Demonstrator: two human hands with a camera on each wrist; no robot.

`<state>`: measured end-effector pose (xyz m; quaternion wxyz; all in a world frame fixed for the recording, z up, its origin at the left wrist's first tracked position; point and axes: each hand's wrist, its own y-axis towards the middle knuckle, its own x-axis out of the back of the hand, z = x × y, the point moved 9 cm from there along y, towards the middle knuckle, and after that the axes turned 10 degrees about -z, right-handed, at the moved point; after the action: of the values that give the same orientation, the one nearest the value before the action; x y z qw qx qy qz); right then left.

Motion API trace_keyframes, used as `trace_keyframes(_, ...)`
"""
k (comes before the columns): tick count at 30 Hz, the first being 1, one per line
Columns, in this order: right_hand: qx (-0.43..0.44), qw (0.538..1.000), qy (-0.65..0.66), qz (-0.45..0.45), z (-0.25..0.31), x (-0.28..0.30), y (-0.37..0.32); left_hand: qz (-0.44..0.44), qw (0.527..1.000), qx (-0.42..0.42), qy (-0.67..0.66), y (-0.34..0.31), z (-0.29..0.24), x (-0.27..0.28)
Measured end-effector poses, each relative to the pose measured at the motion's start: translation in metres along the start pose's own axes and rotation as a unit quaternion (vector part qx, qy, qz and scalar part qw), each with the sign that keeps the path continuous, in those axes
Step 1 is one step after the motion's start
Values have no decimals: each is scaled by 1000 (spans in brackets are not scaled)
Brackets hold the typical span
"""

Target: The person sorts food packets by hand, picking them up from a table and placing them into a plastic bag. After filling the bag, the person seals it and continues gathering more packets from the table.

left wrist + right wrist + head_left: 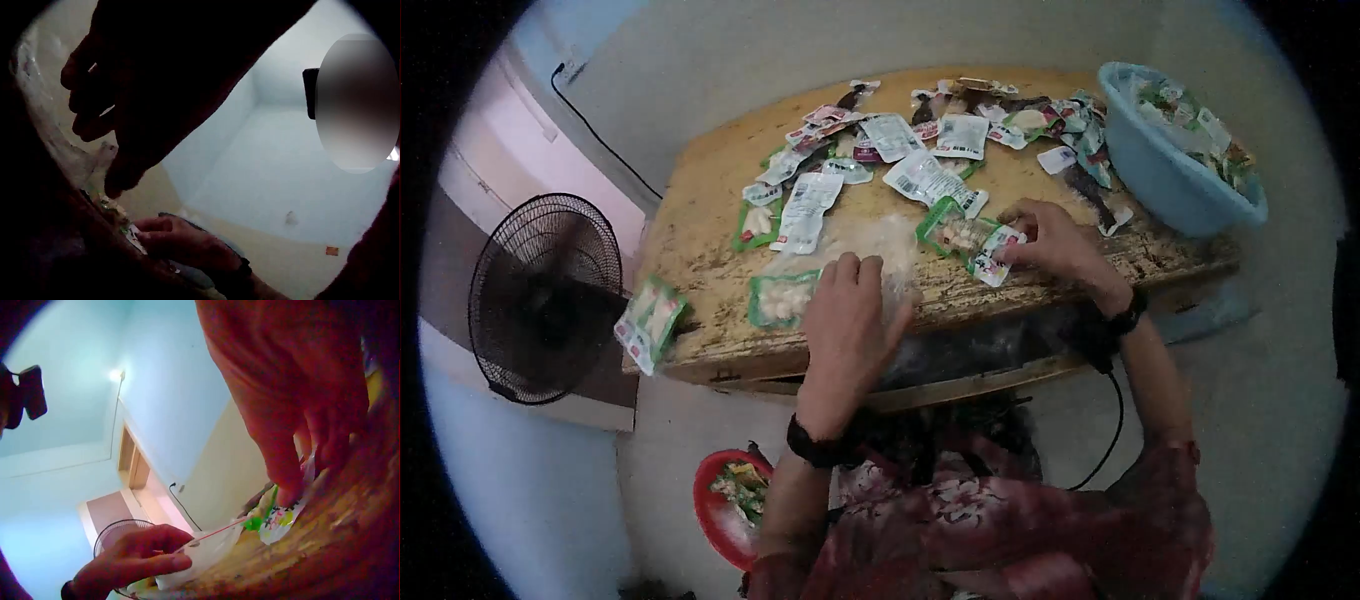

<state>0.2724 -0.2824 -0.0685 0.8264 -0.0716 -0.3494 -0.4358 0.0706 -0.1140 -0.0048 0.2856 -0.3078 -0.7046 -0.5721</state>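
My right hand [1055,243] pinches the white printed end of a green-edged snack packet [960,233] near the table's front edge. Pale pieces show through that packet's clear window. In the right wrist view, thumb and fingers close on the packet's white end [284,519]. My left hand [847,325] lies over a clear plastic bag [890,250], its fingers loosely bent and the thumb apart. Just left of it is another green-edged packet [780,298] with whitish contents, partly covered by the hand. The left wrist view shows the left hand [125,106] as a dark outline.
Several snack packets [810,210] are spread over the worn wooden table [710,180]. One packet [650,320] overhangs the left edge. A blue basin [1170,170] of packets stands at the right. Below are a red basin [712,510] and, further left, a black fan [550,300].
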Motion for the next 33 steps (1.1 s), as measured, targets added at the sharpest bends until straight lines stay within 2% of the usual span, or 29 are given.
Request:
trace_keyframes(3,-4,999,37,4,3,3,-3,14,999,46,-21,-4,14,-5)
trace_keyframes(6,8,996,70,-63,19,13,-17,-55,987,89,-118,-8,31,4)
trace_keyframes(9,-48,955,275,-95,16,16,-32,-83,964,162,-193,-10,38,7)
trace_keyframes(12,-39,947,277,-156,35,29,-43,-82,958,194,-195,-13,40,5)
trace_keyframes(15,-83,960,237,-127,42,26,-49,-108,951,203,-204,-16,35,9)
trace_keyframes(18,-70,946,309,-71,73,7,-55,-156,952,173,-197,-13,16,22)
trace_keyframes(21,-71,946,312,-54,83,-4,-54,-215,962,59,-158,-12,-1,31)
trace_keyframes(24,-111,939,324,-31,84,-14,-49,-202,970,25,-132,-11,-12,33)
trace_keyframes(27,-83,930,356,-41,90,-23,-39,-207,970,-22,-124,-11,-26,33)
trace_keyframes(30,-82,942,324,21,84,-47,-34,-181,979,-22,-92,-3,-36,34)
trace_keyframes(33,-106,921,371,55,96,-57,-33,-210,970,-44,-115,1,-43,34)
